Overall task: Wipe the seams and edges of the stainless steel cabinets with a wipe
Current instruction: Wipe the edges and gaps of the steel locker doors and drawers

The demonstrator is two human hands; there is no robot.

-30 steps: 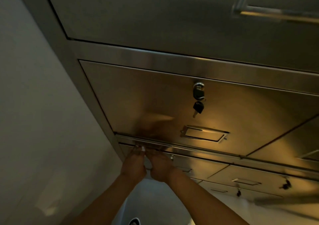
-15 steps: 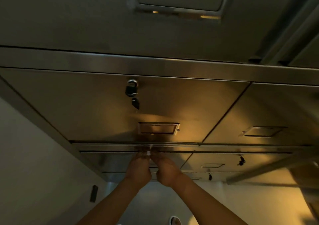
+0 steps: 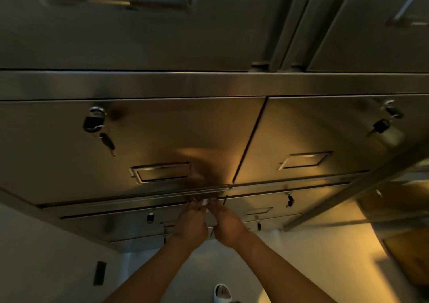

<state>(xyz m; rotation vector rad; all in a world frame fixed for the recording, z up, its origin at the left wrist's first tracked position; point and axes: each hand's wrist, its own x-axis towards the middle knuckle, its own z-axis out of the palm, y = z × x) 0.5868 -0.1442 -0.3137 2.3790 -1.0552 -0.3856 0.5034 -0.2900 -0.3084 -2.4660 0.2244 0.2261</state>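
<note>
at the horizontal seam (image 3: 139, 204) below the left drawer front (image 3: 162, 135) of the stainless steel cabinet, both hands meet side by side. left hand (image 3: 190, 221) and right hand (image 3: 228, 225) have their fingers curled together onto a small white wipe (image 3: 205, 202), pinched between them and pressed against the seam's edge. keys (image 3: 107, 140) hang from a lock (image 3: 94, 118) on that drawer, above a recessed handle (image 3: 162, 172). a white shoe (image 3: 221, 292) shows on the floor below.
</note>
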